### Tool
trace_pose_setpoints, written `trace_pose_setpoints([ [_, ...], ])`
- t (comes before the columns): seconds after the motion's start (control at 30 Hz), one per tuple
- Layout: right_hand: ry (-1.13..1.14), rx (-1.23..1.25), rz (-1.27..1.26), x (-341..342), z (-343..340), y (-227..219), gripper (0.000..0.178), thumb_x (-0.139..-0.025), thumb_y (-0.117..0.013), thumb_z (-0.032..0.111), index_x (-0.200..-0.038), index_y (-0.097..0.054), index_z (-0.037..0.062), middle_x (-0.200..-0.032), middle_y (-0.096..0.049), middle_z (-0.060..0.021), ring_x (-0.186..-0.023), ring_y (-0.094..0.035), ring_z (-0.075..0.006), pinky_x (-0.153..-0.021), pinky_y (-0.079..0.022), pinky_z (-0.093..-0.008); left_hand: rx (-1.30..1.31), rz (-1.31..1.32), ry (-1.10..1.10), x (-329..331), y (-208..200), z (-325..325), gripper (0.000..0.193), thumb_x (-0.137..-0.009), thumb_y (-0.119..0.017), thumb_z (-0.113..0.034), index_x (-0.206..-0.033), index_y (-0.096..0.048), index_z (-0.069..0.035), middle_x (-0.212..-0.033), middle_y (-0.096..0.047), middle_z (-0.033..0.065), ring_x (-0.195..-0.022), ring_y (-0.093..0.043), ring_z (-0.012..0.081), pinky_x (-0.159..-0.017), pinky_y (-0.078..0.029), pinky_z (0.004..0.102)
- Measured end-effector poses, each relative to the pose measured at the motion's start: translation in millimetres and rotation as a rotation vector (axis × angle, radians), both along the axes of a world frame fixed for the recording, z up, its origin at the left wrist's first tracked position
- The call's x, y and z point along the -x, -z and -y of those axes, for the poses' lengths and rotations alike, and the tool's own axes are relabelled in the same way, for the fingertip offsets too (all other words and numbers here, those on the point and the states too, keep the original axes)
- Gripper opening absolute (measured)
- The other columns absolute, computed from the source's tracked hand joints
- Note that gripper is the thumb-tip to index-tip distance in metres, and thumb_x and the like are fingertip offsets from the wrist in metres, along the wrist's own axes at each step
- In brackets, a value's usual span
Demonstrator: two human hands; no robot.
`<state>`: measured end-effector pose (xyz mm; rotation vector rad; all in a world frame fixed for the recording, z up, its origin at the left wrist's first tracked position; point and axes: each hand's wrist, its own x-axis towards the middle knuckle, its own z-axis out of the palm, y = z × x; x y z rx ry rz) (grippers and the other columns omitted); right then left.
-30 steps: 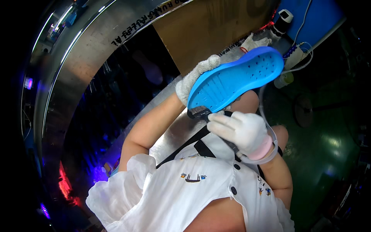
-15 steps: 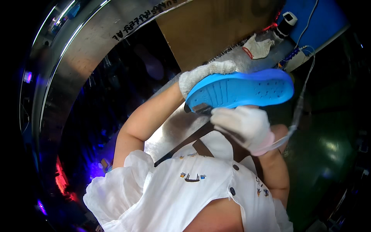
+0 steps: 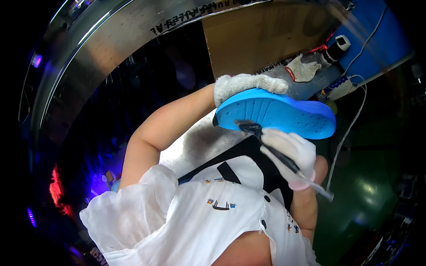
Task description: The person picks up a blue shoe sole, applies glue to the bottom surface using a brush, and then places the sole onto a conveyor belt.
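A bright blue shoe sole [image 3: 284, 113], with grooves at one end and small holes at the other, is held up in front of me. My left hand [image 3: 248, 86], in a white knit glove, grips it along the far edge; the thumb and any fingers behind it are hidden. My right hand [image 3: 290, 153], in a white glove with a pink cuff, is closed around the dark handle of a brush [image 3: 250, 127]. The brush's flat dark head touches the grooved end at the near edge. Past the right wrist sticks out the greyish end of the handle.
A cardboard sheet [image 3: 257, 42] stands beyond the sole. To its right lie a loose white glove [image 3: 304, 69] and a black-and-white device [image 3: 337, 48] beside a blue panel [image 3: 372, 35]. A pale cable [image 3: 353, 124] hangs at the right. A curved metal rim [image 3: 106, 48] runs along the far left.
The brush has moved right along the sole's near edge, and my right hand has shifted lower and right. My view has turned slightly; the left hand keeps its grip on the sole.
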<state>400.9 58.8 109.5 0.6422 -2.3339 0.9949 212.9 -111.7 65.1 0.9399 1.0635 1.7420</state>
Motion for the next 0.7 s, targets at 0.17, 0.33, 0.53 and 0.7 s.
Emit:
trace_pose_setpoints([
  [0.17,0.02,-0.409,0.051,-23,14,-22,0.025,-0.074,-0.075,0.011,-0.099,-0.073,0.0113,-0.104,-0.074,-0.004,-0.068,-0.066,-0.0204,-0.059,-0.053,-0.0309,0.05,-0.627,-0.034,32,28,7,0.04,-0.103,-0.048,-0.024,-0.137,-0.058,-0.006,-0.142,-0.055,0.0137,-0.132,-0.053,0.026,-0.112,-0.042,0.0393],
  [0.33,0.004,-0.225,-0.031,-10,-2,-9,0.025,-0.074,-0.074,0.009,-0.099,-0.074,0.0102,-0.107,-0.074,-0.0059,-0.065,-0.064,-0.0182,-0.055,-0.051,-0.0286,-0.432,-0.736,-0.058,28,13,-2,0.044,-0.102,-0.05,-0.02,-0.144,-0.05,-0.007,-0.148,-0.05,0.0111,-0.136,-0.049,0.0257,-0.115,-0.037,0.0372],
  [0.53,0.099,-0.22,-0.154,-13,-2,-15,0.028,-0.071,-0.072,0.012,-0.099,-0.074,0.0182,-0.108,-0.074,-0.0003,-0.056,-0.055,-0.011,-0.048,-0.044,-0.0239,-0.437,-0.694,-0.078,30,5,8,0.046,-0.097,-0.058,-0.019,-0.142,-0.053,-0.01,-0.149,-0.049,0.0132,-0.139,-0.046,0.0268,-0.115,-0.036,0.0374],
  [0.7,0.038,-0.502,-0.117,-30,12,-33,0.027,-0.069,-0.076,0.006,-0.095,-0.075,0.0148,-0.103,-0.075,-0.0037,-0.056,-0.057,-0.0138,-0.05,-0.048,-0.0264,-0.18,-0.403,-0.046,26,-5,19,0.05,-0.095,-0.062,-0.027,-0.141,-0.054,-0.011,-0.145,-0.052,0.0141,-0.135,-0.049,0.0262,-0.111,-0.041,0.0372],
])
